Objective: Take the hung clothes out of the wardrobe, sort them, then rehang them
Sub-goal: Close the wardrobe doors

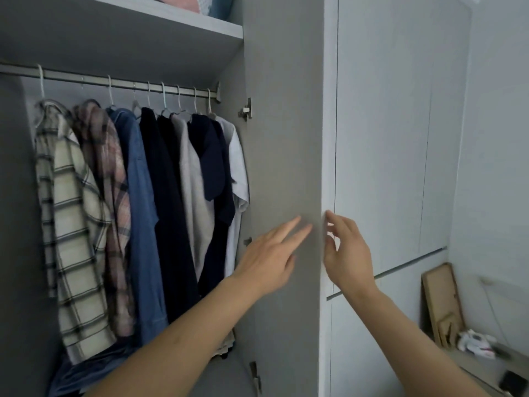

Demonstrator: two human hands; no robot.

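The wardrobe stands open, its grey door [283, 138] swung out towards me. Several garments hang on white hangers from a metal rail [114, 83]: a cream checked shirt [71, 224], a pink plaid shirt [111, 196], a blue denim shirt [143, 224], dark navy tops [171, 210], a grey T-shirt [194, 196] and a white T-shirt [239, 167]. My left hand [272, 256] lies flat with straight fingers on the door's inner face. My right hand [347, 253] is at the door's outer edge with fingers relaxed, holding nothing.
A shelf [171, 21] above the rail carries folded fabric. Closed pale cabinet doors [400, 138] fill the right. A cardboard piece [442, 299] leans in the right corner above a ledge with small items [475, 343]. Crumpled clothes [80, 373] lie on the wardrobe floor.
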